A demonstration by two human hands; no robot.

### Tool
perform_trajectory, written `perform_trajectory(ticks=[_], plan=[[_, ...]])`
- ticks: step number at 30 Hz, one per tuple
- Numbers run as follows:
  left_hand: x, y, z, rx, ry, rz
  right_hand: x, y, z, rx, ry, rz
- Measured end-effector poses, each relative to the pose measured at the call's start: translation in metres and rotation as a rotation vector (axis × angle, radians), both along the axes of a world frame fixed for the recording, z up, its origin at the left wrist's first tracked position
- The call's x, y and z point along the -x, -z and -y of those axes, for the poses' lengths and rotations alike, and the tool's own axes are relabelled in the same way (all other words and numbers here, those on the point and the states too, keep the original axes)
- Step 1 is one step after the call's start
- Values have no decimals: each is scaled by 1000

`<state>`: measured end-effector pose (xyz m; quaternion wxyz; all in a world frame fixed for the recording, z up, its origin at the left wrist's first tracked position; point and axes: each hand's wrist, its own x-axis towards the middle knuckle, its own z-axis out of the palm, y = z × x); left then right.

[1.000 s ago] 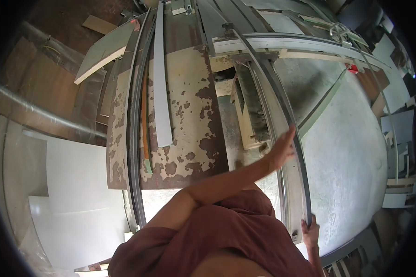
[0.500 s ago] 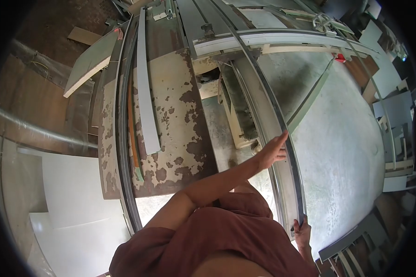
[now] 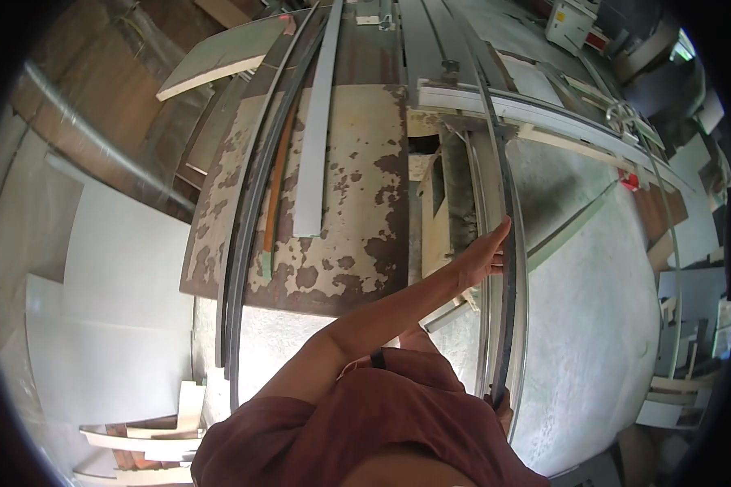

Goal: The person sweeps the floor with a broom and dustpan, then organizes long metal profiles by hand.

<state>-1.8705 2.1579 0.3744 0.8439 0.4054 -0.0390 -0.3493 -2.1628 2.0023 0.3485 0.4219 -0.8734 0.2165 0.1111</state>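
A long, narrow dark strip (image 3: 508, 325) runs lengthwise along a pale metal rail (image 3: 487, 178), to the right of the worn table. My left hand (image 3: 487, 258) reaches across my body and is closed at the strip's side, with one finger along its edge. At the strip's near end, low by my hip, my right hand (image 3: 502, 408) grips it; my shirt hides part of that hand. Left of my forearm is the worktable (image 3: 365, 211), its coating peeling in patches.
On the table lie a pale grey strip (image 3: 315, 146), an orange-brown strip (image 3: 276, 191) and dark long bars (image 3: 256, 195). A white crossbar (image 3: 544, 118) spans beyond my left hand. White sheets (image 3: 122, 300) stand at left; offcuts (image 3: 678, 402) lie at right.
My view has turned, so the table and rail sit differently in the picture. Both hands stay at the strip, and the right hand is now more hidden by my shirt.
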Motion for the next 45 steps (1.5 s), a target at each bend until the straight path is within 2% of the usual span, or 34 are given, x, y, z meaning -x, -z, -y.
perform_trajectory(ticks=[2, 5, 9, 11, 13, 15, 19, 21, 23, 26, 28, 29, 31, 32, 33, 36, 38, 39, 41, 42, 43, 45], plan=[[4, -2, -11, 10, -29, -2, -3, 11, -4, 44, -43, 82], [3, 0, -28, 21, -78, -25, -14, -4, -21, 57, -46, 3], [-3, 2, -64, 11, -181, -17, -33, 6, -35, 35, -139, 11], [-4, -1, -86, 6, -251, -44, -46, 16, -47, 46, -178, 115], [-8, 1, -111, -52, -397, -48, -61, 9, -68, 20, -197, -8], [-15, 10, -142, -53, -439, -47, -77, -11, -96, -101, -222, -51], [-18, -2, -206, -144, -607, -50, -100, 18, -130, -212, -359, 82], [-20, -6, -240, -153, -654, -43, -115, 10, -162, -379, -441, 70], [-25, -1, -277, -155, -705, -37, -121, -33, -196, -826, -338, -203], [-15, 20, -329, -161, -735, 30, -132, -30, -246, -1101, -397, -376], [7, 22, -354, -381, -890, -47, -130, -18, -283, -1199, -424, -418], [26, 12, -359, -380, -903, -52, -126, -13, -303, -1212, -418, -422], [82, -11, -358, -567, -925, -19, -122, 3, -340, -1253, -447, -450], [106, 1, -369, -680, -918, -3, -119, 13, -355, -1302, -469, -461], [128, 11, -379, -794, -907, 15, -115, 22, -368, -1254, -597, -479], [199, 4, -374, -904, -919, -109, -98, 26, -399, -1148, -818, -546], [230, 22, -391, -982, -815, -87, -93, 12, -407, -1131, -999, -618], [240, 35, -407, -979, -825, -95, -88, 35, -417, -1091, -1110, -565], [252, 48, -430, -1178, -837, 7, -80, 12, -409, -906, -1247, -531], [258, 44, -433, -1302, -859, -71, -78, 13, -403, -895, -1325, -531], [264, 56, -445, -1296, -870, -76, -77, 15, -394, -886, -1334, -536], [276, 88, -483, -1606, -884, 11, -80, 21, -372, -887, -1320, -646]])
